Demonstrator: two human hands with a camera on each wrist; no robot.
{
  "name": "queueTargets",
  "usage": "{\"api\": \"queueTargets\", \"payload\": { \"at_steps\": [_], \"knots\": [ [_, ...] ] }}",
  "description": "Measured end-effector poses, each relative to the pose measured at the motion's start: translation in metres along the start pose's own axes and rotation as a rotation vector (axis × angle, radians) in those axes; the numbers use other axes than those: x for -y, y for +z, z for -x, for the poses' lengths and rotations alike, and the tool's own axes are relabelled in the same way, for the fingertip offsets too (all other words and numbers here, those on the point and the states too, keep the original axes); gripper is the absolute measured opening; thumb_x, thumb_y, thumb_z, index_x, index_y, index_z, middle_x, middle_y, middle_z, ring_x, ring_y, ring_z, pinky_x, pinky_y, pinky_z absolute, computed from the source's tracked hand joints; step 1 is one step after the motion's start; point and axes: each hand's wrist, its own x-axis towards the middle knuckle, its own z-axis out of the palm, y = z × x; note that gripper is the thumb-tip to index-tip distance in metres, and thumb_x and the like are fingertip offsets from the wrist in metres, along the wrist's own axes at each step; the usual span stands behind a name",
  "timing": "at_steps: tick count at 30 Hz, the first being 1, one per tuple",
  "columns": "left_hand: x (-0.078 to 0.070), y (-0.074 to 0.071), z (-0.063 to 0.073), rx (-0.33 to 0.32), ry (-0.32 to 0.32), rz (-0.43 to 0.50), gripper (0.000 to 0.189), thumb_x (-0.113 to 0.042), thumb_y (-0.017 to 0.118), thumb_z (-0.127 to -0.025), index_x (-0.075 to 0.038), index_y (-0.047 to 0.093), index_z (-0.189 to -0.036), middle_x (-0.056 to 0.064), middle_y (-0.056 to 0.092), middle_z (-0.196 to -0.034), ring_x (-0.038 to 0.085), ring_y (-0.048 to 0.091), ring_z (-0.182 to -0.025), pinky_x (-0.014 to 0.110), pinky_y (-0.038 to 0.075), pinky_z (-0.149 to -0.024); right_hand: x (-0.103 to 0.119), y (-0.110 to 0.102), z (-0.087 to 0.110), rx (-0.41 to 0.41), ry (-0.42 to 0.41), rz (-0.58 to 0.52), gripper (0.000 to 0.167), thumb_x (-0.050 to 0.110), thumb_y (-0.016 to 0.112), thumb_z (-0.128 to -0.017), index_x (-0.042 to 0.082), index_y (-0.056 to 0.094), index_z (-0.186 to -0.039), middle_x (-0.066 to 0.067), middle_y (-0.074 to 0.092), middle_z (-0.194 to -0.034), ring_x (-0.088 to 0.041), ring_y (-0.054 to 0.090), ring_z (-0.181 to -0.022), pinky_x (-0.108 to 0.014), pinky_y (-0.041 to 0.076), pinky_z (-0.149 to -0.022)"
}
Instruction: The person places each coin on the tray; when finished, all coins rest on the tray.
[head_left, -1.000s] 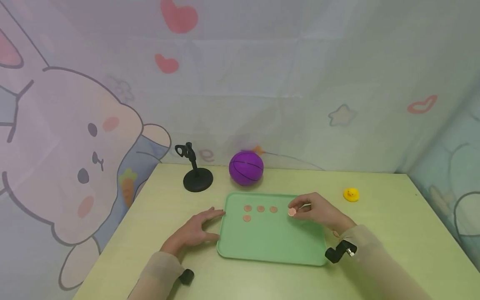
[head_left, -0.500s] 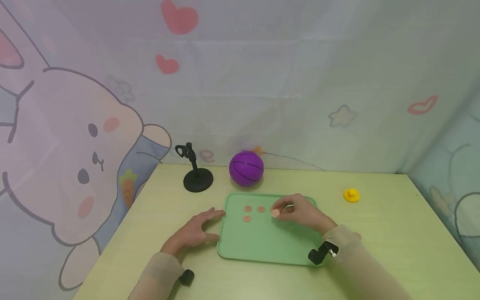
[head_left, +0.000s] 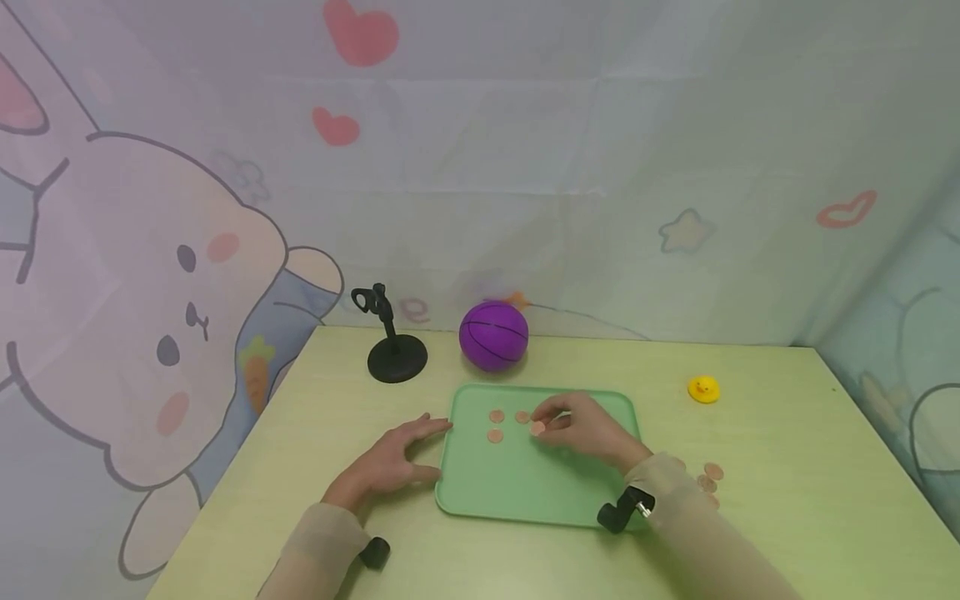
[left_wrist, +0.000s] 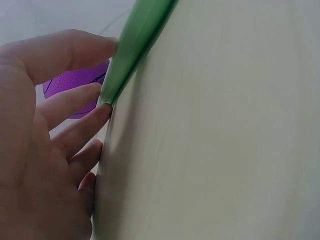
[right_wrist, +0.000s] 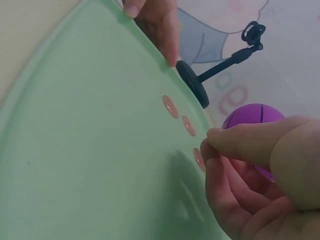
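In the head view, my right hand pinches a copper-coloured coin between thumb and fingertips, just above the green tray. Two coins lie in a row near the tray's far left, the left one and a neighbouring coin; a third coin is below the left one. My hand may hide another. The right wrist view also shows three coins on the tray, one nearest the left side. My left hand touches the tray's left rim with extended fingers and thumb.
Several loose coins lie on the table right of the tray, partly behind the right sleeve. A purple ball and a black stand are behind the tray. A yellow rubber duck sits at the right.
My right hand has moved left over the tray with the pinched coin, covering the place where a coin lay in the far row. Loose coins on the table have come into sight. The left hand stays put.
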Motion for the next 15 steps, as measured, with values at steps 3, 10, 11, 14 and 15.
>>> {"api": "queueTargets", "payload": {
  "at_steps": [3, 10, 11, 14, 15],
  "knots": [
    [-0.001, -0.001, 0.0, 0.002, 0.001, 0.002, 0.076, -0.028, 0.084, -0.084, -0.021, 0.055, -0.154, 0.015, 0.038, -0.167, 0.039, 0.024, -0.159, 0.066, 0.019, -0.126, -0.001, 0.004, -0.002, 0.008, -0.004, 0.043, 0.024, 0.011, 0.081, -0.092, 0.002, 0.077, -0.114, -0.007, 0.076, -0.107, -0.016, 0.072, -0.09, -0.029, 0.06, -0.076],
    [-0.001, 0.0, 0.0, 0.001, 0.0, -0.001, 0.076, -0.028, 0.084, -0.084, -0.022, 0.055, -0.154, 0.015, 0.038, -0.168, 0.039, 0.024, -0.159, 0.067, 0.02, -0.126, -0.001, 0.016, -0.004, 0.005, -0.04, 0.158, 0.02, 0.012, 0.079, -0.091, 0.005, 0.079, -0.109, 0.0, 0.076, -0.097, -0.01, 0.07, -0.086, -0.026, 0.06, -0.079],
    [-0.001, 0.0, 0.0, 0.001, 0.001, -0.001, 0.076, -0.028, 0.084, -0.084, -0.022, 0.055, -0.154, 0.015, 0.038, -0.168, 0.039, 0.024, -0.159, 0.067, 0.019, -0.126, -0.001, 0.017, -0.004, 0.004, -0.045, 0.177, 0.019, 0.011, 0.078, -0.091, 0.005, 0.079, -0.109, 0.001, 0.075, -0.096, -0.009, 0.07, -0.085, -0.026, 0.06, -0.079],
    [-0.001, 0.0, 0.0, -0.001, 0.0, 0.001, 0.076, -0.028, 0.085, -0.084, -0.022, 0.056, -0.154, 0.015, 0.037, -0.168, 0.04, 0.024, -0.159, 0.067, 0.019, -0.126, 0.002, 0.02, -0.004, -0.003, -0.041, 0.217, 0.016, 0.01, 0.077, -0.091, 0.007, 0.079, -0.106, 0.003, 0.074, -0.093, -0.008, 0.067, -0.084, -0.026, 0.058, -0.08],
    [0.0, 0.0, 0.0, -0.002, 0.0, 0.001, 0.076, -0.029, 0.085, -0.084, -0.022, 0.056, -0.154, 0.015, 0.037, -0.168, 0.039, 0.024, -0.159, 0.067, 0.019, -0.126, 0.003, 0.021, -0.004, -0.006, -0.043, 0.228, 0.015, 0.009, 0.077, -0.09, 0.007, 0.079, -0.105, 0.003, 0.073, -0.092, -0.008, 0.067, -0.083, -0.026, 0.058, -0.079]
  ]
}}
